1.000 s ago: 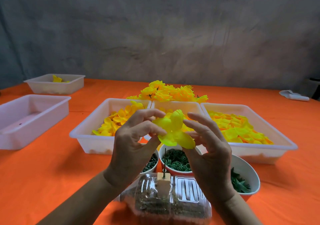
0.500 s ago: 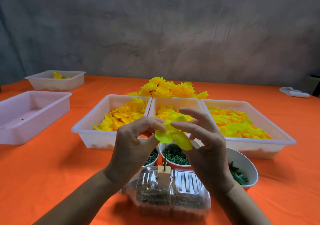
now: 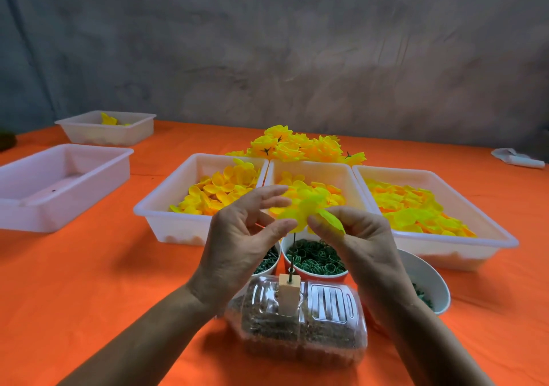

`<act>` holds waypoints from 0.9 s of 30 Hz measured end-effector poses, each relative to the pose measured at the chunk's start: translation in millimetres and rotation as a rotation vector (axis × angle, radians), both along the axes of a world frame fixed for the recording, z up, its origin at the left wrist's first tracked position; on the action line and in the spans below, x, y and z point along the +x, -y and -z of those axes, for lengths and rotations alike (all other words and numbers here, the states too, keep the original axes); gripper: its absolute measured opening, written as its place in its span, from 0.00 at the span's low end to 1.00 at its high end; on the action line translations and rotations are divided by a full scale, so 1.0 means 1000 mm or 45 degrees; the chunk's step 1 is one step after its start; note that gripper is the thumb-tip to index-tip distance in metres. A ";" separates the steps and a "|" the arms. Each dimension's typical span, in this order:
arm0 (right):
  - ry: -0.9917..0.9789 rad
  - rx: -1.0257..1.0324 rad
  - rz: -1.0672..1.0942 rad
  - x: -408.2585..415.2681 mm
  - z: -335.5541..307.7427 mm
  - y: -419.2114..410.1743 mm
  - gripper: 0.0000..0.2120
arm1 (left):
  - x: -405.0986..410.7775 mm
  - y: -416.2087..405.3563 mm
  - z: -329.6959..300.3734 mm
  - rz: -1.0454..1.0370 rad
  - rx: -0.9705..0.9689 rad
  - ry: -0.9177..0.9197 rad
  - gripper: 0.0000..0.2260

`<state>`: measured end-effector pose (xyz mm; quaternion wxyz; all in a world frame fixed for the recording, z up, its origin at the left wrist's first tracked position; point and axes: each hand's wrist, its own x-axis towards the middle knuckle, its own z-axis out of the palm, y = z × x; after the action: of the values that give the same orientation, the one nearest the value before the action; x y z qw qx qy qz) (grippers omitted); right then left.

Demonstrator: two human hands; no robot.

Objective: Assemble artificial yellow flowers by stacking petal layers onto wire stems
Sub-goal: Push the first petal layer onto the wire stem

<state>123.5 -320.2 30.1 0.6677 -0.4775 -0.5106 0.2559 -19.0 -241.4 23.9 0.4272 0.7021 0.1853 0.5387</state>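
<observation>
Five white trays (three holding petals), three cups, one wire stem

A soft orange cloth is covering the desk, looking matt. The white tubs are looking like smooth plastic. The clear box is shining, glossy plastic. The little block is looking like pale wood

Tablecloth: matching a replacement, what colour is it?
Plain orange tablecloth, clearest in the head view.
</observation>
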 end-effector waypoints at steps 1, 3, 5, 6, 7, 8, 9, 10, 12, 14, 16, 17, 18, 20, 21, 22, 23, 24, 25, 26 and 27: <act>-0.041 -0.037 -0.024 0.000 0.000 0.000 0.12 | -0.002 0.003 -0.001 -0.111 0.081 -0.037 0.17; -0.110 -0.091 -0.062 0.000 0.000 0.000 0.14 | -0.006 0.009 -0.001 -0.372 0.300 -0.091 0.16; -0.150 -0.136 -0.094 -0.001 0.001 0.000 0.15 | -0.008 0.017 0.003 -0.585 0.465 -0.130 0.14; -0.159 -0.159 -0.104 -0.001 0.001 0.000 0.15 | -0.009 0.021 0.005 -0.632 0.504 -0.137 0.12; -0.159 -0.179 -0.113 -0.001 0.000 0.000 0.15 | -0.010 0.024 0.008 -0.634 0.525 -0.140 0.10; -0.149 -0.192 -0.123 -0.001 -0.001 0.001 0.14 | -0.010 0.028 0.010 -0.606 0.527 -0.145 0.10; -0.136 -0.194 -0.135 -0.002 -0.001 0.001 0.14 | -0.009 0.031 0.013 -0.571 0.509 -0.154 0.09; -0.129 -0.184 -0.146 -0.003 -0.002 0.002 0.13 | -0.008 0.033 0.014 -0.544 0.478 -0.162 0.09; -0.150 -0.144 -0.170 -0.005 -0.002 0.003 0.09 | -0.005 0.035 0.017 -0.521 0.400 -0.168 0.05; -0.149 -0.127 -0.198 -0.008 -0.001 0.004 0.08 | -0.003 0.036 0.018 -0.512 0.319 -0.159 0.02; -0.113 -0.145 -0.204 -0.009 0.001 0.004 0.08 | -0.002 0.036 0.019 -0.488 0.244 -0.130 0.02; -0.101 -0.153 -0.206 -0.010 0.001 0.005 0.08 | -0.001 0.036 0.019 -0.475 0.216 -0.112 0.02; -0.092 -0.156 -0.211 -0.010 0.002 0.005 0.08 | -0.001 0.036 0.019 -0.466 0.195 -0.095 0.02; -0.089 -0.152 -0.227 -0.010 0.003 0.006 0.07 | 0.001 0.036 0.020 -0.458 0.167 -0.078 0.02; -0.096 -0.148 -0.235 -0.009 0.003 0.007 0.07 | 0.001 0.036 0.020 -0.463 0.156 -0.083 0.02; -0.106 -0.142 -0.244 -0.009 0.003 0.008 0.07 | 0.002 0.036 0.021 -0.470 0.146 -0.092 0.02; -0.114 -0.136 -0.250 -0.009 0.003 0.008 0.07 | 0.003 0.036 0.022 -0.473 0.138 -0.099 0.02; -0.118 -0.133 -0.251 -0.009 0.003 0.008 0.08 | 0.003 0.036 0.022 -0.474 0.132 -0.101 0.02; -0.121 -0.131 -0.249 -0.009 0.003 0.008 0.08 | 0.003 0.036 0.022 -0.471 0.127 -0.096 0.02; -0.123 -0.129 -0.246 -0.010 0.003 0.008 0.08 | 0.004 0.036 0.022 -0.464 0.123 -0.090 0.02; -0.123 -0.128 -0.244 -0.010 0.003 0.008 0.07 | 0.004 0.036 0.021 -0.454 0.115 -0.085 0.02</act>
<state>113.8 -328.1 27.2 0.6393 -0.4464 -0.5077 0.3664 -14.8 -277.1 2.5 0.2867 0.6940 0.2965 0.5901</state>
